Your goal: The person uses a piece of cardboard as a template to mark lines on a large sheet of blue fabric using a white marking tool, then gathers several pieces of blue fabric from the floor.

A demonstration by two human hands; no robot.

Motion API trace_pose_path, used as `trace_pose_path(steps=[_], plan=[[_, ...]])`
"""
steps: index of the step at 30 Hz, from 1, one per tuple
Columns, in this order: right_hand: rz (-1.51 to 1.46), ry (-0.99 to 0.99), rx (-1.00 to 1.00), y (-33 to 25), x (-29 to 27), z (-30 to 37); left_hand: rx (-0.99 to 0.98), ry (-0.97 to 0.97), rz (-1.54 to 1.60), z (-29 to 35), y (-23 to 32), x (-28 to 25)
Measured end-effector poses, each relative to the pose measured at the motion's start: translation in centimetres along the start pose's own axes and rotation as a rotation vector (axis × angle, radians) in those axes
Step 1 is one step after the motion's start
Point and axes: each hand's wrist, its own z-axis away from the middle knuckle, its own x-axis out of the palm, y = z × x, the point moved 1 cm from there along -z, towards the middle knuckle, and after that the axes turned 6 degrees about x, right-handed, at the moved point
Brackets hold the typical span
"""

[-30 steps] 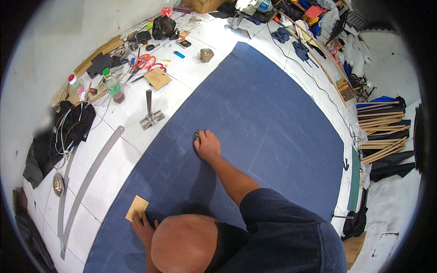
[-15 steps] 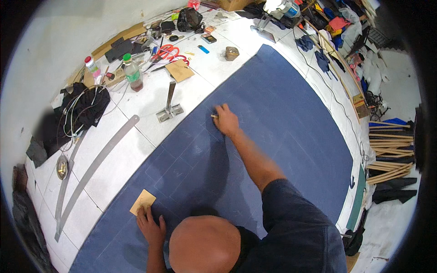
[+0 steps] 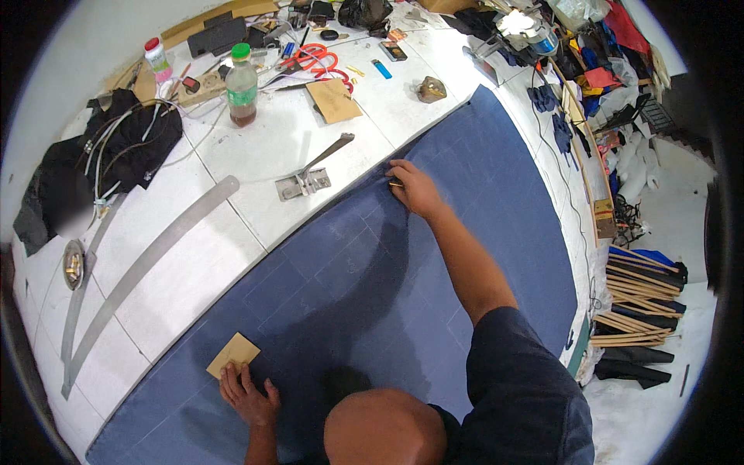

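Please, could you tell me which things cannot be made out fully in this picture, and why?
In the head view:
Small object: mostly covered by the right hand, so its kind is unclear.
Cardboard piece: near edge partly hidden under the left hand.
Blue cloth: near part behind the head and cut off by the lower edge.
Black bag: top cut off by the upper edge.

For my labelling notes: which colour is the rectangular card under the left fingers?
The card is light tan, seen in the head view.
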Motion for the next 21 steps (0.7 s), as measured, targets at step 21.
trace_pose_path(steps=[21], plan=[[0.222, 0.184, 0.281, -3.1, 1.4, 1.7, 0.006, -0.027, 0.013, -0.3, 0.4, -0.5]])
